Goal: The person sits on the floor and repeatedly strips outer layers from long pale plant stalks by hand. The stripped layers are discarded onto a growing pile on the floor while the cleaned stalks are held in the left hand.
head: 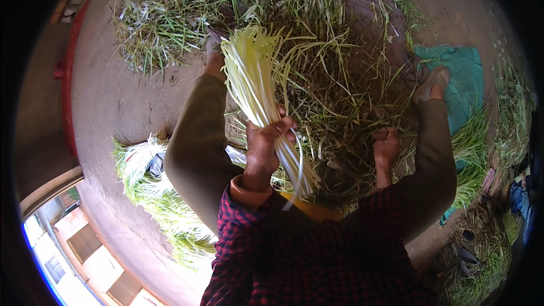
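My left hand (268, 138) is closed round a bundle of long pale stalks with yellow-green leaves (255, 76). The leafy ends point away from me, and the white ends stick out below the fist toward my lap. One loose stalk hangs bent beside the bundle. My right hand (386, 141) is over the edge of a heap of plant litter (340, 127), near my right knee, with its fingers curled; whether it holds a stalk cannot be told. More green leaves (310, 4) lie on the far part of the heap.
Bundled pale-green stalks (170, 208) lie on the floor beyond my left leg. By my right foot is a green sheet (461, 80), with more greens (469, 153) beside it. A leafy pile (161, 21) spreads at the far left. Something yellow (316, 210) shows between my thighs.
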Action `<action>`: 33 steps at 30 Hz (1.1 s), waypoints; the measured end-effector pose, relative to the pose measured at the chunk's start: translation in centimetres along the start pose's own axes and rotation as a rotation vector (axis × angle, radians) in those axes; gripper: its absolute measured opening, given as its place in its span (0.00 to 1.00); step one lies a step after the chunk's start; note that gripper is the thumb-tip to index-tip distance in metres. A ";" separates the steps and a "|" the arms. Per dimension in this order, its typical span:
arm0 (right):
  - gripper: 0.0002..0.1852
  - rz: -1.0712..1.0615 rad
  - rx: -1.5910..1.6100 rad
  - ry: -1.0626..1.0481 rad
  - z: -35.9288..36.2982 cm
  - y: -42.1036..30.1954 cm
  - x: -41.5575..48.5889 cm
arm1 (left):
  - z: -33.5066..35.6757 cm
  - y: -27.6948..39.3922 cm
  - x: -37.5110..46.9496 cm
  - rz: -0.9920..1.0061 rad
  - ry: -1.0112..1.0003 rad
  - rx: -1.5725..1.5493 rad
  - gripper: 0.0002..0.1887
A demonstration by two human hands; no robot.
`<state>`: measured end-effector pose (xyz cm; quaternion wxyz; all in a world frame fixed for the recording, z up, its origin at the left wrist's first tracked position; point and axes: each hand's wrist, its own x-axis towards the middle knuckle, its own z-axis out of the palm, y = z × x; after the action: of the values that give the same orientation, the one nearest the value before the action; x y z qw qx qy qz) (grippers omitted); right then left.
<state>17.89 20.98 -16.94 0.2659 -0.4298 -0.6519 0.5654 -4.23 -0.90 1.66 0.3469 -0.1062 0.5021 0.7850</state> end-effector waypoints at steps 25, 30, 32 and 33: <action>0.10 0.438 -0.063 -0.669 16.5 -17.2 2.7 | 0.8 -1.3 -0.5 -0.105 0.017 0.321 0.10; 0.06 0.563 0.064 -0.646 15.1 -18.0 2.8 | 1.0 -1.3 -0.5 -0.116 0.031 0.348 0.10; 0.05 0.594 0.099 -0.666 14.6 -18.0 3.0 | 1.0 -1.5 -0.4 -0.114 0.037 0.366 0.09; 0.05 0.574 0.085 -0.673 14.5 -17.9 2.9 | 0.9 -1.6 -0.4 -0.114 0.042 0.383 0.09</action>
<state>-0.31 16.27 -3.22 -0.1116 -0.3742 -0.5326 0.7509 -2.76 0.07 1.16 0.3943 -0.0830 0.6424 0.6519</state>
